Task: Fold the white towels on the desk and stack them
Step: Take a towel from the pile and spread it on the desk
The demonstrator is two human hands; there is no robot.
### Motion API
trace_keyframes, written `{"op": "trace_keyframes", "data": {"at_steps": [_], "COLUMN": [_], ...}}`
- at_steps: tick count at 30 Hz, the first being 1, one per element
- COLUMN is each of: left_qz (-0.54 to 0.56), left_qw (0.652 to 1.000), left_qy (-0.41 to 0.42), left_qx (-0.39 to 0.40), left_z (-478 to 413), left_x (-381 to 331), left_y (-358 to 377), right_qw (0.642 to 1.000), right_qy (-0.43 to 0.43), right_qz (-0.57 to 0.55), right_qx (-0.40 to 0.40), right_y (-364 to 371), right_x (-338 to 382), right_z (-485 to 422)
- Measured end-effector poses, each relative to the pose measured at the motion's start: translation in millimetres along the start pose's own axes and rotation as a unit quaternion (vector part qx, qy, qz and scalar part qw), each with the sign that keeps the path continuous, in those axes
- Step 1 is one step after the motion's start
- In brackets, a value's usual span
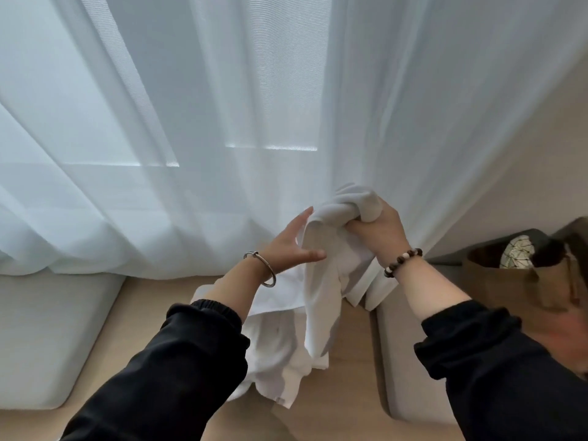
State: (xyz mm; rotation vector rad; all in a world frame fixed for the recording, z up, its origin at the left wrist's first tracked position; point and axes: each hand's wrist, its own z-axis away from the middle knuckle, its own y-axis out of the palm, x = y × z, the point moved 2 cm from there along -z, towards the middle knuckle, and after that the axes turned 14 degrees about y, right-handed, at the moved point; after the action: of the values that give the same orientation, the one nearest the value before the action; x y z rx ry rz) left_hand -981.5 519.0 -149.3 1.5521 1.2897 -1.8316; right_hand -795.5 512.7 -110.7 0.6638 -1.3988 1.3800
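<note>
The right hand (378,230) grips the bunched top of a limp white cloth towel (321,281), which hangs in the air in front of a sheer white curtain (222,106). The left hand (286,246) is open with straight fingers at the towel's left edge. Beneath both hands, more crumpled white towels (273,354) lie on the light wooden desk (350,393). At the right stands a brown paper bag (509,281) with a white patterned object (517,253) inside.
</note>
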Motion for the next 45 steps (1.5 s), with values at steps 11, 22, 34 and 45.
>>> {"op": "trace_keyframes", "data": {"at_steps": [11, 22, 34, 45], "left_qz": [-0.034, 0.122, 0.43, 0.487], "left_qw": [0.986, 0.985, 0.89, 0.805], "left_qy": [0.163, 0.12, -0.03, -0.066], "left_qx": [0.021, 0.009, 0.147, 0.333], "left_z": [-68.1, -101.6, -114.1, -106.3], "left_x": [-76.0, -141.5, -238.1, -364.1], "left_y": [104.6, 191.0, 374.3, 637.4], "right_qw": [0.994, 0.987, 0.956, 0.857], "right_qy": [-0.027, 0.023, 0.108, 0.167], "right_qz": [0.039, -0.106, 0.027, -0.123], "right_qx": [-0.095, -0.12, -0.271, -0.472], "right_y": [-98.0, -203.0, -338.8, -544.2], "right_x": [-5.5, -58.0, -161.6, -299.2], "right_z": [18.2, 92.2, 189.7, 298.9]}}
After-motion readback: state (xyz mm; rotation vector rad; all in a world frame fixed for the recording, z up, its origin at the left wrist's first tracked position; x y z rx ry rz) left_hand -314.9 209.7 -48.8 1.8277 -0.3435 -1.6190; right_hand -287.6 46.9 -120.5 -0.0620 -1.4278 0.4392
